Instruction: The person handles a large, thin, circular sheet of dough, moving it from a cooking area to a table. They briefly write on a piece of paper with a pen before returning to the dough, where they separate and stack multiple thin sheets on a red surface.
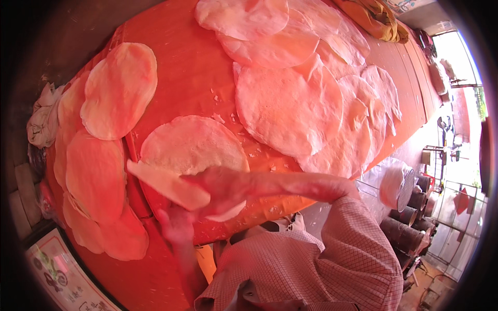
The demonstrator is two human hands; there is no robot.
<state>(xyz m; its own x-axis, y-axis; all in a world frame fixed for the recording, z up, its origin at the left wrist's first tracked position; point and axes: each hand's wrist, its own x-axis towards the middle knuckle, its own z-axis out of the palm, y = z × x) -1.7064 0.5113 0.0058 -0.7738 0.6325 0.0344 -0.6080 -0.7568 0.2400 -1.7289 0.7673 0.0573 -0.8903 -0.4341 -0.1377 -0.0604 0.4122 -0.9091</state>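
Note:
My right hand [221, 188], blurred, reaches in from the right and grips a pale, flat piece of thin dough or flatbread [169, 184], seen nearly edge-on and tilted. Just below it is my left hand [177, 225], also blurred; whether it holds anything cannot be told. Behind my hands, a round thin flatbread [194, 142] lies on the red-orange covered table [186, 77], partly hidden by them. Beyond lie overlapping large, wrinkled flatbreads [288, 105]. On the left is an overlapping row of smoother oval sheets [118, 91].
Crumbs lie scattered between the flatbreads. A yellow cloth [383, 23] rests at the far right edge, a bundled pale cloth [44, 116] at the left. A framed panel with writing [66, 272] stands lower left. Dark cylinders [402, 235] and a plastic-wrapped round stack [395, 184] are on the right.

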